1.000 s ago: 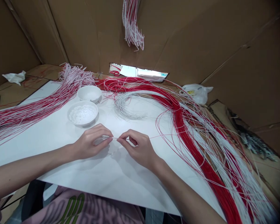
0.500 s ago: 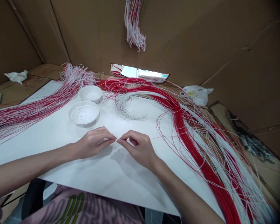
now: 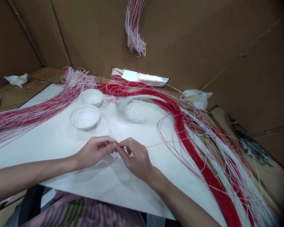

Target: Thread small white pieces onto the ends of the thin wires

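Both my hands meet over the white board (image 3: pixel 137 189), their fingertips touching. My right hand (image 3: pixel 136 157) is closed in a pinch on a thin red cord (image 3: pixel 153 145), which trails out to the right. My left hand (image 3: pixel 94 153) pinches the cord's end beside it. From the fingertips a pale, blurred strand (image 3: pixel 110 130) sticks up; whether it is the same cord is unclear. Beyond my left hand stands a white bowl (image 3: pixel 96 123) of small white pieces (image 3: pixel 84 117). Another white bowl (image 3: pixel 91 96), with a few dark specks inside, is behind it.
Red and white cords with pale ends (image 3: pixel 49 102) lie at the left. A thick red cord bundle (image 3: pixel 186 138) and white cords (image 3: pixel 236 170) curve along the right. Another bunch (image 3: pixel 135 34) hangs against the cardboard wall (image 3: pixel 191 37). A plastic bag (image 3: pixel 200 98) lies at the back.
My hands have come together and the left fingers have curled further in. A blurred pale strand now stands up from the fingertips. The view has shifted slightly.
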`<state>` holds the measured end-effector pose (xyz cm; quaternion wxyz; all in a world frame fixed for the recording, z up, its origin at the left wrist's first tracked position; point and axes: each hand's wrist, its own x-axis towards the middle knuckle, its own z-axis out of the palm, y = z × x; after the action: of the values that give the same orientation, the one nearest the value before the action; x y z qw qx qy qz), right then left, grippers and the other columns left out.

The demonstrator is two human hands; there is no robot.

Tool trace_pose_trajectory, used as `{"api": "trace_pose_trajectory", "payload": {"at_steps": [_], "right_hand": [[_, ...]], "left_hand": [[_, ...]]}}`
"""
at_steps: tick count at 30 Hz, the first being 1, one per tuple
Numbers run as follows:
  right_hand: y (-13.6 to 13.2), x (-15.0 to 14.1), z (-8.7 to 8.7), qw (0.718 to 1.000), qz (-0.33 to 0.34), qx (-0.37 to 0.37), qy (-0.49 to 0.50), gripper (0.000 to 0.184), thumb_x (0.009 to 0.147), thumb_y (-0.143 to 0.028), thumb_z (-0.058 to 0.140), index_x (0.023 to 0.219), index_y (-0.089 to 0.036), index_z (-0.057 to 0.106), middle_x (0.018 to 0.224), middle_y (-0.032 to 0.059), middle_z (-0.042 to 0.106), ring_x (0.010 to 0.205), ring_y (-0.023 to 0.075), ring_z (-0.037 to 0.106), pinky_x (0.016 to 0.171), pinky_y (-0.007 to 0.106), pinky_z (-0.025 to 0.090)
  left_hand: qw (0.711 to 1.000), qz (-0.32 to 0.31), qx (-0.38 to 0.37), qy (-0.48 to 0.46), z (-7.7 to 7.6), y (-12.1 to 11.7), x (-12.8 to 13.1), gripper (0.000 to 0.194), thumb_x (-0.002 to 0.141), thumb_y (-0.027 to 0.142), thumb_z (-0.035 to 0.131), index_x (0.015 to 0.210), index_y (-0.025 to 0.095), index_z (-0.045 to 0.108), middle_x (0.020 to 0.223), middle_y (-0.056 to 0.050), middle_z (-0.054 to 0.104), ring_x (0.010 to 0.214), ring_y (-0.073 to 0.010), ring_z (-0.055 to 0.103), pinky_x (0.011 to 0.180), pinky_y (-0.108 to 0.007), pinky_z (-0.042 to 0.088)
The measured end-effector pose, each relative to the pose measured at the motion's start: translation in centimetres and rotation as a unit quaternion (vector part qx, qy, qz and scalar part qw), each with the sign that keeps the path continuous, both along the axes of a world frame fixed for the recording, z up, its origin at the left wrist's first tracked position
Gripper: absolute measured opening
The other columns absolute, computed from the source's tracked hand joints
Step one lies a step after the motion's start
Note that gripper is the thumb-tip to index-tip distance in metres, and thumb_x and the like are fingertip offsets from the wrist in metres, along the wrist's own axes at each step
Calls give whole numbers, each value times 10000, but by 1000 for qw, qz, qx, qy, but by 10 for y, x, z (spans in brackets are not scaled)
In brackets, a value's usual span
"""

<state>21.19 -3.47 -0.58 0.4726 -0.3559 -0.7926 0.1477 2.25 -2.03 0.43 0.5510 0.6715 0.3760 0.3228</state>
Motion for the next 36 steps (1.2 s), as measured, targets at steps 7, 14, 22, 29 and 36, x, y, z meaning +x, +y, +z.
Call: {"api": "trace_pose_trajectory", "payload": {"at_steps": [7, 14, 22, 29, 36], "right_hand": [[-2, -2, -3, 999, 18, -40, -18, 77, 913, -147, 560, 851, -193, 555, 708, -3, 580, 610, 105, 518, 534, 240, 410], [0, 1, -3, 990, 32, -137, -21, 70, 902, -161, 549, 848, -190, 582, 735, -7, 593, 641, 105, 539, 586, 238, 429], [-1, 1, 0, 981, 47, -187, -27, 83, 905, -188, 537, 834, -187, 581, 732, -4, 598, 653, 111, 542, 599, 241, 436], [0, 1, 1, 977, 62, -202, -10, 70, 903, -209, 550, 848, -188, 589, 771, 8, 608, 702, 130, 563, 659, 271, 467], [4, 3, 15, 961, 80, -253, 83, 240, 878, -325, 636, 1083, -203, 605, 1002, 54, 630, 833, 155, 605, 778, 331, 506]], "left_hand": [[997, 27, -49, -49, -8, 7, -1, 187, 904, 349, 602, 889, 176, 673, 898, -32, 678, 797, -127, 596, 709, -227, 472], [998, 58, -15, -24, -7, 8, -2, 203, 899, 362, 599, 858, 178, 675, 904, -36, 667, 852, -148, 603, 739, -239, 470], [997, 69, -15, -15, -5, 8, -3, 239, 889, 395, 605, 855, 168, 674, 896, -45, 667, 841, -154, 608, 723, -243, 479], [996, 68, -26, -52, -3, 10, -3, 262, 880, 411, 617, 825, 157, 649, 887, -55, 670, 835, -156, 612, 719, -253, 490], [986, -17, -135, -99, -1, 11, -3, 339, 869, 471, 619, 766, 149, 588, 697, -16, 659, 673, -120, 587, 679, -254, 454]]}}
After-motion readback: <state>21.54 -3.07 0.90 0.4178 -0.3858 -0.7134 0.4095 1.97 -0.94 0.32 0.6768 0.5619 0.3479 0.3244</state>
